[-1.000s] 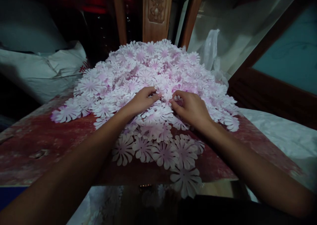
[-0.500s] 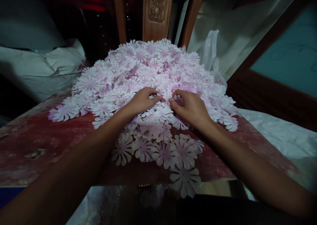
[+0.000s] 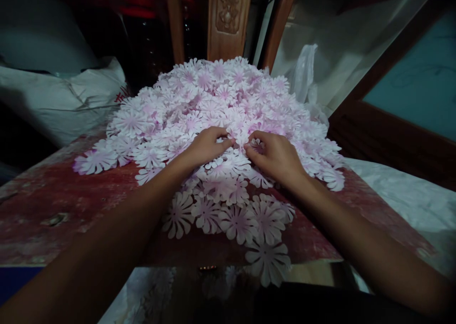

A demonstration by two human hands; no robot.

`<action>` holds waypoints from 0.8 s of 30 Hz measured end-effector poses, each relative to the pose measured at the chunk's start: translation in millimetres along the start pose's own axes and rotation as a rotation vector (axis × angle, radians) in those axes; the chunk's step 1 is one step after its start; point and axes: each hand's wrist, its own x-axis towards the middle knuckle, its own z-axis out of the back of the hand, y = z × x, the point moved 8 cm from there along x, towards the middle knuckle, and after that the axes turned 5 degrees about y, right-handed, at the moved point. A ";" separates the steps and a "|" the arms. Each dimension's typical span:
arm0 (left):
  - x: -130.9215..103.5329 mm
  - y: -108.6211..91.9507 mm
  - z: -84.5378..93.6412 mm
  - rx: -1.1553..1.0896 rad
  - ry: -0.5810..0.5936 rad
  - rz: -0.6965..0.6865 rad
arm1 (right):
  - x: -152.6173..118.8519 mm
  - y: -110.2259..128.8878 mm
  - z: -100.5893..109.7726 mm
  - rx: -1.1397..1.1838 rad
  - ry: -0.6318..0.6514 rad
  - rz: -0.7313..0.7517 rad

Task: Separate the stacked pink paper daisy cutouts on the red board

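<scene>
While the left hand [image 3: 208,146] and the right hand [image 3: 276,157] are held close together, with thumbs and forefingers bent in toward white petals at the front of a heap of pale pink-centred flowers [image 3: 221,93], it cannot be told whether either grip is closed on one. The heap is spread over a worn red surface [image 3: 90,195], and its front edge is overhung by a single shaded flower [image 3: 268,260]. Behind, the heap is backed by a carved wooden panel [image 3: 228,15].
</scene>
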 end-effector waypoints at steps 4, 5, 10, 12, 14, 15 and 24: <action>-0.3 0.8 0.0 -0.002 0.002 0.003 | 0.4 0.7 -0.3 0.002 0.008 0.001; -0.4 0.5 0.1 0.001 0.003 0.000 | 0.5 0.8 -0.4 0.000 0.009 0.000; -0.7 1.3 0.1 0.023 0.003 0.020 | 0.2 0.8 -0.1 -0.015 0.001 -0.006; -0.4 1.5 -0.4 0.026 0.002 0.023 | 0.2 1.0 -0.5 -0.018 0.004 -0.003; 0.1 1.3 -0.9 0.033 0.001 0.016 | 0.6 1.0 -1.2 -0.019 0.011 -0.003; 0.4 1.3 -0.9 0.037 -0.001 0.015 | 0.9 0.9 -1.5 -0.021 0.012 -0.005; 0.7 2.5 -0.2 0.032 -0.001 0.046 | 1.8 1.2 -2.7 -0.011 0.019 -0.003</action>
